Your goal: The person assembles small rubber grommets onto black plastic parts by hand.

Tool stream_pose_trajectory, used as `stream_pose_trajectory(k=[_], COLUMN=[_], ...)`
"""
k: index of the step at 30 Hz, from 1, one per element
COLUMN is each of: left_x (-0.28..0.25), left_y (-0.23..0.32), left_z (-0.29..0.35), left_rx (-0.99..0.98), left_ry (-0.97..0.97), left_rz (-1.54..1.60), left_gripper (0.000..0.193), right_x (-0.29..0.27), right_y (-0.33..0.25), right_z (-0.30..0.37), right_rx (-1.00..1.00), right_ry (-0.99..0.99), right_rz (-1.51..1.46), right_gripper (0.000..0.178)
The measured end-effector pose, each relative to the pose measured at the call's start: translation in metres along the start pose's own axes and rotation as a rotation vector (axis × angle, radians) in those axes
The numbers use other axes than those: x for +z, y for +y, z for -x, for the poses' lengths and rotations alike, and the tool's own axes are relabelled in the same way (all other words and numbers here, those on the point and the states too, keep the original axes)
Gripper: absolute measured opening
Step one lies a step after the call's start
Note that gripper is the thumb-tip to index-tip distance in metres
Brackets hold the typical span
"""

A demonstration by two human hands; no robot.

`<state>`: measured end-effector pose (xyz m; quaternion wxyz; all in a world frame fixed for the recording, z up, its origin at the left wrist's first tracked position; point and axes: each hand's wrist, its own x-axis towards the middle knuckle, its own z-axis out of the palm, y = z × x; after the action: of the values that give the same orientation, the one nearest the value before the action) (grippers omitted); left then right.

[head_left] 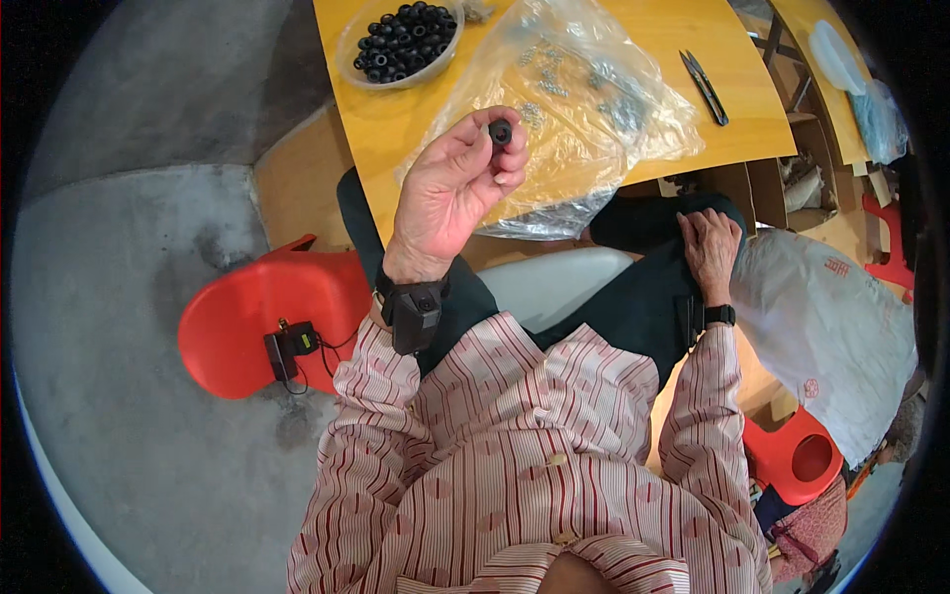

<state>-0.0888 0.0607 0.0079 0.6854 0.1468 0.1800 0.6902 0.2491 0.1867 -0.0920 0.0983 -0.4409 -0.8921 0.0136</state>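
Note:
My left hand, raised over the near edge of the yellow table, pinches a small round black part with a hole through it. The hole faces up toward me. My right hand holds nothing and rests with its fingers spread on my right knee. Beyond the left hand stands a clear plastic tub filled with similar black parts. A clear plastic bag lies on the table just past the held part, with small shiny metal pieces showing in it; their exact kind is hard to make out.
Black thread snips lie at the table's right. A red stool on my left carries a black device with cables. To my right are a large white sack, another red stool and cardboard boxes under the tables.

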Motion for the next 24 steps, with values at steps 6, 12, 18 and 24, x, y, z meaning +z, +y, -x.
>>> stream_pose_trajectory(k=[6, 12, 18, 24], left_x=[-0.004, -0.008, -0.006, -0.01], left_y=[-0.018, -0.035, -0.04, -0.043], left_z=[0.0, -0.008, -0.01, -0.009], left_rx=[-0.01, -0.022, -0.043, -0.068], left_ry=[0.022, 0.06, 0.056, 0.067], left_rz=[0.032, -0.012, -0.035, 0.005], left_gripper=[0.029, 0.028, 0.028, 0.027], right_x=[-0.001, 0.002, 0.0, 0.001], right_y=[0.002, 0.002, 0.002, 0.002], right_z=[0.002, 0.003, 0.003, 0.003], right_rx=[0.014, 0.014, 0.023, 0.034], right_ry=[0.0, -0.003, -0.007, -0.021], right_rz=[0.002, 0.008, 0.004, 0.005], right_gripper=[0.019, 0.019, 0.021, 0.021])
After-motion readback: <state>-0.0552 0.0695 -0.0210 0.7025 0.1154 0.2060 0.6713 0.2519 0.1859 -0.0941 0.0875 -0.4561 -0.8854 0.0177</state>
